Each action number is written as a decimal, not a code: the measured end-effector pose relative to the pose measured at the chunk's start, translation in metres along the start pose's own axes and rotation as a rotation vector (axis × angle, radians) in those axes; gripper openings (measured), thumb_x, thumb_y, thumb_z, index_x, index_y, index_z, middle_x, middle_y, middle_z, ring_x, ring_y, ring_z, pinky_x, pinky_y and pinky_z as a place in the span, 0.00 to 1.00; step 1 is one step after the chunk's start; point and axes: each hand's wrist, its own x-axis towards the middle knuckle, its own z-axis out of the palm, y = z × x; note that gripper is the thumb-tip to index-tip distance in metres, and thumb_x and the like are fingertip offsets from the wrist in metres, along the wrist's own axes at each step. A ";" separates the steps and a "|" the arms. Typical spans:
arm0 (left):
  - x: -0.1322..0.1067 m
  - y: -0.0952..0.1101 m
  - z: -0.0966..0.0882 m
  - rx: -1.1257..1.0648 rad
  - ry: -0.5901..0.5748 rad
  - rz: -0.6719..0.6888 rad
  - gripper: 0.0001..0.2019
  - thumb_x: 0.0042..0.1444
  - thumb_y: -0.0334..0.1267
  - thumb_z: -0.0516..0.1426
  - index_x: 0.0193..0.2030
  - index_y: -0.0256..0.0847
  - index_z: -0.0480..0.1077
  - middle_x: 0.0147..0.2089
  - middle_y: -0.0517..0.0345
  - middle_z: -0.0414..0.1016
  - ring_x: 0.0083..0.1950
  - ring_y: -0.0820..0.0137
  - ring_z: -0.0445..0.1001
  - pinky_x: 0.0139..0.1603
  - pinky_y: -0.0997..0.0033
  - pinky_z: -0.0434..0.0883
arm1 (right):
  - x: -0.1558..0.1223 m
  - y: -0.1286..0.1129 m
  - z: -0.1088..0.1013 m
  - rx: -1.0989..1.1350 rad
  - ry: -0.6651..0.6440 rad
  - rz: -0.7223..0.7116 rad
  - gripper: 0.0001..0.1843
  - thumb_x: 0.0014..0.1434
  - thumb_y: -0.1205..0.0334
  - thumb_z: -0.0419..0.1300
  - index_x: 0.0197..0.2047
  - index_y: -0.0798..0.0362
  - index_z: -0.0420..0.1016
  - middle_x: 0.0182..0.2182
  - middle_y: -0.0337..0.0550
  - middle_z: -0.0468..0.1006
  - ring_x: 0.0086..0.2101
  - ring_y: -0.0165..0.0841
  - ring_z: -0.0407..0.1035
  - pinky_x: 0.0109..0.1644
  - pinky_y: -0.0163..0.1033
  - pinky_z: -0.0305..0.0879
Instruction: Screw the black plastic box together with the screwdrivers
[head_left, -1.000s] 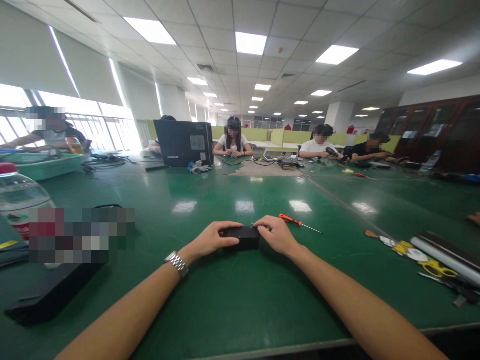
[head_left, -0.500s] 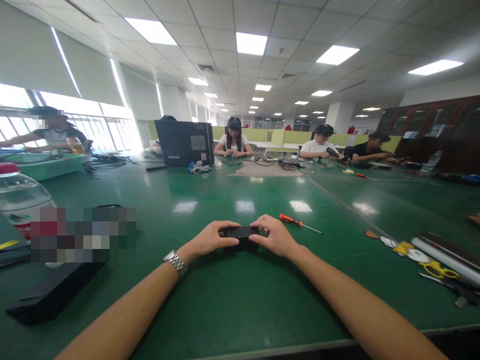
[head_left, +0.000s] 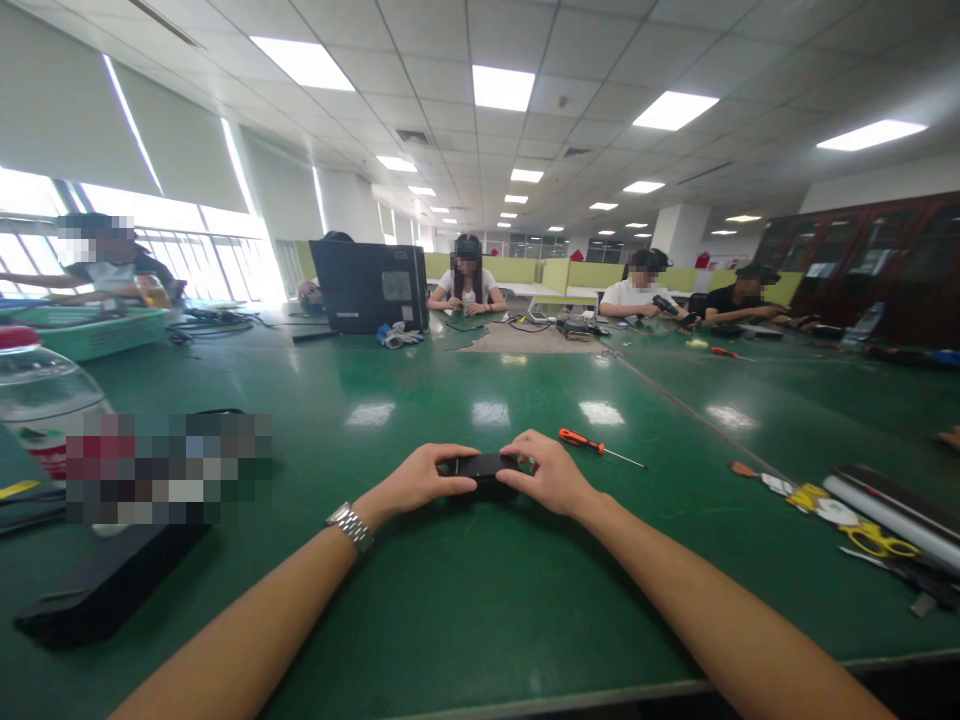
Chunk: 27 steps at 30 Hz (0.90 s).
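Note:
Between my two hands, low over the green table (head_left: 450, 600), is a small black box-shaped object (head_left: 489, 467); its exact kind does not show. My left hand (head_left: 420, 475), below a metal wristwatch (head_left: 350, 527), is closed on its left end, thumb on the near side and fingers on the far side. Its right end is gripped the same way by my right hand (head_left: 551, 473). Whether the object rests on the tabletop or is slightly raised I cannot tell. Just beyond my right hand lies an orange-handled screwdriver (head_left: 585, 440).
To the left stand a plastic bottle (head_left: 45, 385) with a red cap and a long black case (head_left: 112, 580). Yellow-handled scissors (head_left: 877, 540) lie at the right. A green basket (head_left: 105, 335), a black computer case (head_left: 367, 288) and several people are farther back.
My hands keep their hold on the black object, with only a very slight shift of the left fingers. The person at the far left has moved an arm.

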 end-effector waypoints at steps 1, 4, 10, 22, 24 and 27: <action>0.000 0.000 0.000 -0.007 -0.004 -0.005 0.27 0.48 0.48 0.63 0.54 0.39 0.72 0.51 0.51 0.75 0.50 0.56 0.73 0.51 0.62 0.69 | 0.000 0.000 0.000 0.002 -0.005 -0.001 0.17 0.54 0.52 0.63 0.46 0.51 0.76 0.39 0.44 0.73 0.34 0.32 0.67 0.39 0.39 0.65; 0.000 0.001 -0.001 -0.038 -0.009 -0.027 0.29 0.46 0.47 0.65 0.55 0.39 0.71 0.53 0.51 0.75 0.50 0.56 0.73 0.52 0.61 0.69 | 0.000 0.000 -0.001 0.011 -0.022 0.003 0.17 0.53 0.53 0.64 0.44 0.51 0.75 0.38 0.44 0.73 0.34 0.32 0.67 0.39 0.39 0.65; -0.001 0.004 0.001 -0.035 0.013 -0.024 0.29 0.46 0.46 0.65 0.55 0.38 0.71 0.52 0.50 0.75 0.50 0.56 0.73 0.52 0.61 0.69 | 0.000 -0.001 0.001 0.027 -0.040 0.044 0.15 0.53 0.55 0.63 0.43 0.52 0.73 0.38 0.43 0.74 0.35 0.32 0.68 0.38 0.38 0.65; -0.004 0.009 0.003 0.108 0.065 0.027 0.21 0.49 0.46 0.62 0.49 0.38 0.75 0.45 0.54 0.78 0.44 0.59 0.74 0.43 0.67 0.69 | 0.000 -0.003 0.001 0.008 -0.053 0.020 0.17 0.55 0.54 0.62 0.46 0.52 0.73 0.39 0.44 0.75 0.35 0.33 0.69 0.38 0.37 0.65; -0.003 0.008 0.003 0.106 0.068 0.029 0.21 0.49 0.45 0.62 0.49 0.38 0.75 0.44 0.54 0.78 0.44 0.59 0.74 0.43 0.68 0.69 | 0.001 -0.002 0.001 0.007 -0.058 0.023 0.17 0.55 0.54 0.62 0.46 0.53 0.73 0.38 0.44 0.75 0.35 0.33 0.69 0.38 0.38 0.65; -0.003 0.008 0.003 0.105 0.068 0.023 0.21 0.49 0.46 0.62 0.49 0.39 0.75 0.45 0.53 0.78 0.44 0.58 0.74 0.43 0.67 0.69 | 0.001 -0.002 0.000 0.006 -0.062 0.026 0.17 0.55 0.53 0.62 0.46 0.53 0.74 0.39 0.44 0.75 0.35 0.33 0.69 0.38 0.38 0.65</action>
